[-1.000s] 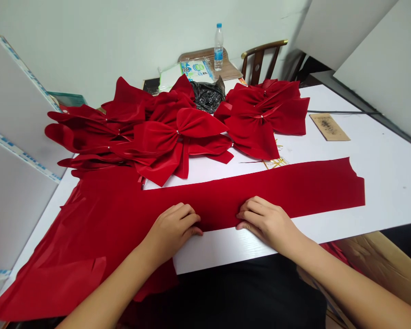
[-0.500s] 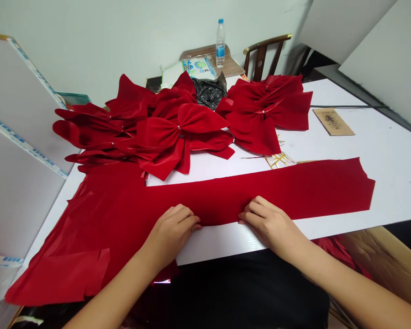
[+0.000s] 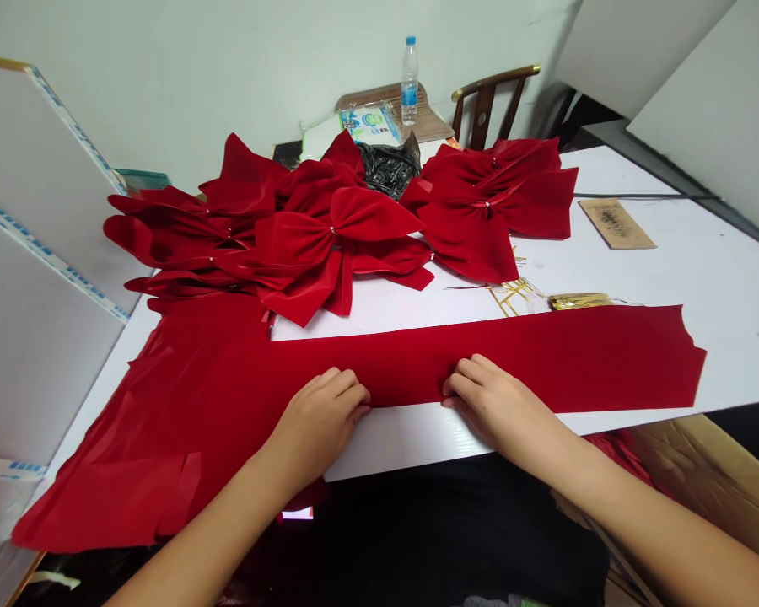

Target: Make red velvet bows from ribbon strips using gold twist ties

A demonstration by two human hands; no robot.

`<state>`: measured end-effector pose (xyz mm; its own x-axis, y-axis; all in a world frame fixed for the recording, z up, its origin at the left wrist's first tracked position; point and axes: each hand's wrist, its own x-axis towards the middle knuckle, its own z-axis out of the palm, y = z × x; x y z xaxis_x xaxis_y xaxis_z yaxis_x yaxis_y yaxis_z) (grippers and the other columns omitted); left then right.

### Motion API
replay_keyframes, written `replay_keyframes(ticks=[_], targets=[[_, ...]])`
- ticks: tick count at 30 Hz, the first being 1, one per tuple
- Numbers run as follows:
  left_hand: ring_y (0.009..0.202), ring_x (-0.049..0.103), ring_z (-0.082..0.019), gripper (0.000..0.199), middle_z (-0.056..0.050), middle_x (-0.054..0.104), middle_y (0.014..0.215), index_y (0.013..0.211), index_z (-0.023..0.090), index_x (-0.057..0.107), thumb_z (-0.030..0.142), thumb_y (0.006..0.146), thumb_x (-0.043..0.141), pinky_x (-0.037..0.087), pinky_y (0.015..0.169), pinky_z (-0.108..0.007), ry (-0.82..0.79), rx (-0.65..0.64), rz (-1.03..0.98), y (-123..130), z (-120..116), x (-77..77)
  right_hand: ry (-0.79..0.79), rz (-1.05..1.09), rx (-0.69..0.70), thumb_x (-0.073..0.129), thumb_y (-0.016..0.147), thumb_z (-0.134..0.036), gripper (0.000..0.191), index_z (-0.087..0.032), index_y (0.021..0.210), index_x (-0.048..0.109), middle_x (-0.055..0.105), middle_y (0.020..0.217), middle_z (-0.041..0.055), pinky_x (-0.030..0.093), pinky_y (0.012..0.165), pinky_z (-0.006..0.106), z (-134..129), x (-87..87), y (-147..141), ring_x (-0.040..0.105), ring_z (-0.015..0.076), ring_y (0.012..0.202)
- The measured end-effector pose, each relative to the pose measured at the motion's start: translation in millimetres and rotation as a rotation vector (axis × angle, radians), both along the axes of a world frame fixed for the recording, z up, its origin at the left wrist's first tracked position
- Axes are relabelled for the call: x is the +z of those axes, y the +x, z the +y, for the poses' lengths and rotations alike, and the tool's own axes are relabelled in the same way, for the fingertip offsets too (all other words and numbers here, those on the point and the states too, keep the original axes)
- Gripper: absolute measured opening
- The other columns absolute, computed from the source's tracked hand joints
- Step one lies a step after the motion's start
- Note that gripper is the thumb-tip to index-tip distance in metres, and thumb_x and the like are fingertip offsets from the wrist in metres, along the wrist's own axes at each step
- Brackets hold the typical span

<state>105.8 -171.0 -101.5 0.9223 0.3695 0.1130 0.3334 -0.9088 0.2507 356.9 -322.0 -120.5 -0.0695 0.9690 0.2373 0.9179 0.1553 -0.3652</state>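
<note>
A long strip of red velvety fabric (image 3: 512, 358) lies flat across the white table, its right end cut in an uneven notch. My left hand (image 3: 322, 417) is closed on its near edge, fingers curled over the cloth. A short way to the right, my right hand (image 3: 490, 396) pinches the same edge between thumb and fingers. The fingertips are partly hidden against the cloth. To the left, the strip overlaps a pile of flat red fabric pieces (image 3: 158, 405) that hangs over the table's near edge.
Red bows (image 3: 335, 228) are heaped behind the strip, with more bows (image 3: 487, 206) to their right. Gold twist ties (image 3: 578, 300) lie beyond the strip. A black plastic bag (image 3: 389, 169), a water bottle (image 3: 410, 84), a brown cardboard piece (image 3: 616, 223) and a wooden chair (image 3: 493, 101) are farther back.
The strip's right end has swung toward me and slightly right, uncovering a bundle of gold twist ties behind it. Both hands keep their hold at nearly the same spots.
</note>
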Motion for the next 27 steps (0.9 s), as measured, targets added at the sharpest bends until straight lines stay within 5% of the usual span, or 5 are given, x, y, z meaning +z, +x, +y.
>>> replay_keyframes(ticks=[5,16,27], targets=[[0.08,0.051,-0.018,0.014,-0.001,0.063,0.086,0.088,0.02,0.065,0.017,0.1,0.056,0.044,0.072,-0.032,-0.077,0.046,0.02,-0.5,0.5,-3.2,-0.039,0.006,0.012,0.051,0.102,-0.016,0.02,-0.016,0.087,0.065,0.06,0.087,0.0066,0.042,0.07,0.034,-1.1,6.1,1.3,0.05,0.0197,0.079],[0.085,0.056,-0.019,0.014,-0.002,0.064,0.091,0.093,0.019,0.068,0.018,0.101,0.056,0.048,0.074,-0.032,-0.18,0.075,0.092,2.9,-1.6,14.7,-0.062,-0.207,-0.04,0.048,0.101,-0.011,0.02,-0.016,0.094,0.066,0.062,0.087,0.0087,0.037,0.064,0.03,-4.6,14.3,-0.3,0.05,0.0195,0.08],[0.094,0.063,-0.018,0.017,-0.005,0.069,0.104,0.096,0.015,0.07,0.016,0.101,0.054,0.056,0.084,-0.033,-0.098,0.014,-0.068,0.6,-8.8,10.0,0.018,-0.034,-0.023,0.047,0.101,-0.009,0.025,-0.017,0.095,0.07,0.068,0.108,0.0106,0.056,0.082,0.034,-11.0,10.1,-3.5,0.061,0.0214,0.096]])
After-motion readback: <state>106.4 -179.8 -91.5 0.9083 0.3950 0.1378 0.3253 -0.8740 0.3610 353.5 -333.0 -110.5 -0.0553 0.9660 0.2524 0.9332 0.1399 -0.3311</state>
